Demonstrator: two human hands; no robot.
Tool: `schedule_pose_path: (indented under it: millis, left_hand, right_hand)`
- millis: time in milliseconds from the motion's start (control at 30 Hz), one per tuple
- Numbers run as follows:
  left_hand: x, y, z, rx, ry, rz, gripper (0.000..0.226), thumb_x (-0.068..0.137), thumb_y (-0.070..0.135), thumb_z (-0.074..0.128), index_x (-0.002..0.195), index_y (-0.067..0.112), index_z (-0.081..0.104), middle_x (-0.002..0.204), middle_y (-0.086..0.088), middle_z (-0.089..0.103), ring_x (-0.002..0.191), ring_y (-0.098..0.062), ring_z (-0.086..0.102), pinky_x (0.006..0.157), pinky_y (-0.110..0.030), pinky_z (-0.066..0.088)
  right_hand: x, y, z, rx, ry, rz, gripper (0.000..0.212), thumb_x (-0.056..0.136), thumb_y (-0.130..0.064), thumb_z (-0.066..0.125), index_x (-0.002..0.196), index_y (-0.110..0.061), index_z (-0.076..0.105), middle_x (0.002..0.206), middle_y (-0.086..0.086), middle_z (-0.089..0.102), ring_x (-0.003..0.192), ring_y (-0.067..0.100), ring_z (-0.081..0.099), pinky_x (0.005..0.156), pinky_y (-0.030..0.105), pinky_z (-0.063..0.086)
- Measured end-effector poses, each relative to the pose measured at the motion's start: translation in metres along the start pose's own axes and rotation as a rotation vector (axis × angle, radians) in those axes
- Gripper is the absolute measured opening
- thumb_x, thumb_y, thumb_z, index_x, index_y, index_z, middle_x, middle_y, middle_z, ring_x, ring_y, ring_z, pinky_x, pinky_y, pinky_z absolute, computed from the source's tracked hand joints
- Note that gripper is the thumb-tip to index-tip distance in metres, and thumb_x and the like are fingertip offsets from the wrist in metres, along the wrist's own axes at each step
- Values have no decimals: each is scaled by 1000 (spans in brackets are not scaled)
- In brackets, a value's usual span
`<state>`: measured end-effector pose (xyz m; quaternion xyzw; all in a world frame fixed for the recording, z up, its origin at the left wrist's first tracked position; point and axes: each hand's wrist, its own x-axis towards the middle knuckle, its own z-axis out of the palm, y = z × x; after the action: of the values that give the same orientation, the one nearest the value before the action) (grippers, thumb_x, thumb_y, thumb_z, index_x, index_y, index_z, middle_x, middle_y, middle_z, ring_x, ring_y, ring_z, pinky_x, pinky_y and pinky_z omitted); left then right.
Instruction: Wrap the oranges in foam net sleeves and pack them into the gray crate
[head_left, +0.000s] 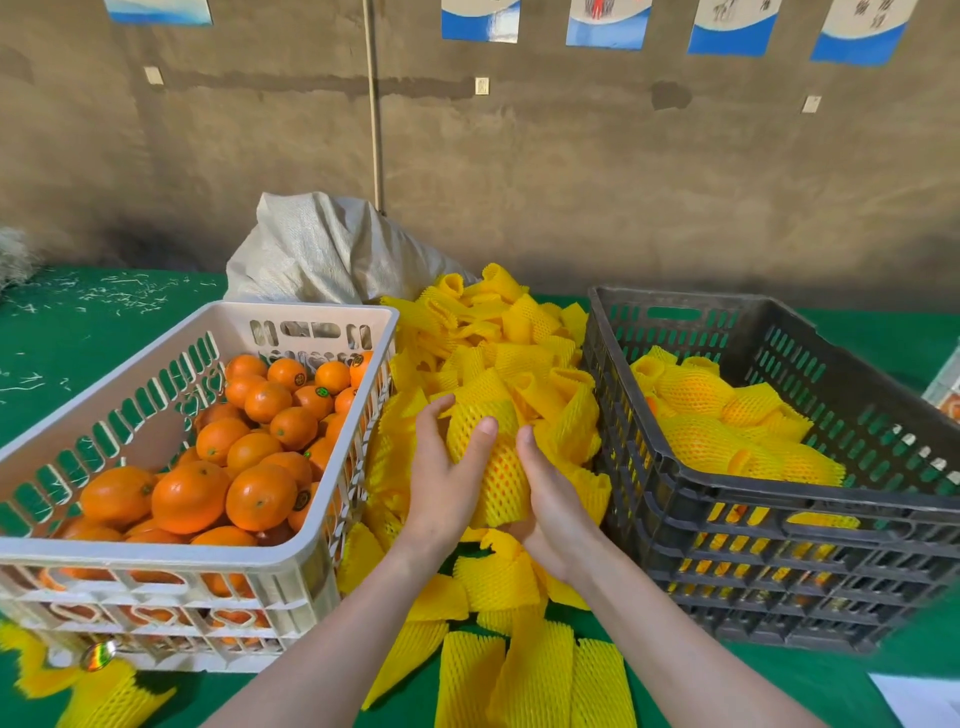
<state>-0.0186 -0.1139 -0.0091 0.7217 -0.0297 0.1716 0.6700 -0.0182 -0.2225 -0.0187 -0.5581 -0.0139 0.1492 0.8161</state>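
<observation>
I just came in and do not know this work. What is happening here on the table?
A person is wrapping oranges. The left hand and the right hand hold one orange inside a yellow foam net sleeve, above the pile of loose sleeves. The white crate on the left holds bare oranges. The gray crate on the right already holds several wrapped oranges.
</observation>
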Motion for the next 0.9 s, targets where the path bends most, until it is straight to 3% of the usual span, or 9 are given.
schedule_pose_path:
  millis: [67, 133, 267, 367, 467, 600, 667, 800, 900]
  left_hand:
    - [1, -1, 0, 1, 23, -9, 77, 70, 64, 48, 133, 22, 36, 113, 28, 41, 103, 23, 44, 75, 3, 35]
    - [3, -1, -2, -7, 11, -141, 84, 71, 66, 47, 139, 18, 36, 115, 19, 46, 111, 3, 49, 82, -9, 38]
    - [6, 1, -7, -377, -309, -495, 73, 71, 58, 57, 134, 20, 50, 125, 4, 63, 113, -16, 60, 88, -32, 52]
    - [6, 3, -6, -504, -271, -493, 67, 70, 40, 69, 130, 14, 55, 118, -3, 68, 107, -20, 65, 79, -29, 56]
    - [7, 3, -1, -618, -165, -515, 54, 69, 38, 67, 115, 12, 63, 100, -5, 72, 91, -19, 69, 71, -30, 55]
    - [7, 6, 6, -728, -155, -508, 49, 73, 42, 58, 112, 13, 63, 98, -5, 74, 88, -18, 71, 68, -29, 59]
    - [8, 13, 13, -705, -217, -480, 51, 74, 46, 54, 115, 16, 62, 105, -4, 73, 92, -16, 71, 65, -26, 59]
    - [13, 29, 35, -656, -325, -476, 66, 81, 60, 37, 136, 23, 47, 129, -1, 61, 115, -18, 61, 89, -34, 52]
    - [15, 35, 65, -452, -351, -286, 43, 97, 47, 30, 130, 26, 51, 125, 5, 63, 110, -11, 62, 93, -31, 50]
  right_hand:
    - [-1, 0, -1, 2, -14, -58, 78, 73, -48, 55, 144, -26, 31, 140, 0, 49, 124, 18, 51, 100, 46, 45]
    - [-2, 0, -1, -66, -23, -152, 73, 74, -39, 60, 141, -26, 35, 140, -2, 49, 124, 14, 52, 102, 41, 45]
    - [-6, 0, -3, -583, 44, -361, 72, 78, -48, 58, 138, -40, 20, 144, -18, 29, 134, 4, 31, 107, 23, 33]
    - [-8, 0, -1, -747, 59, -447, 69, 84, -51, 57, 136, -49, 13, 146, -19, 24, 133, -4, 24, 104, 14, 26]
    - [-8, -1, 0, -906, 54, -523, 69, 90, -43, 57, 142, -44, 12, 147, -15, 23, 129, -8, 22, 97, 4, 24]
    - [-9, -8, -6, -1056, 7, -553, 82, 88, -42, 57, 146, -43, -1, 152, -10, 13, 137, 10, 19, 106, 26, 27]
    - [-10, -20, -13, -1043, 34, -553, 87, 85, -38, 62, 146, -44, 0, 149, -10, 19, 134, 11, 24, 101, 23, 28]
    - [-13, -58, -38, -971, 135, -629, 83, 77, -33, 72, 144, -35, 23, 144, -8, 33, 129, 6, 33, 96, 13, 29]
    - [-19, -86, -64, -807, 227, -633, 75, 69, -40, 71, 133, -38, 32, 126, -18, 42, 112, -2, 45, 82, 7, 40]
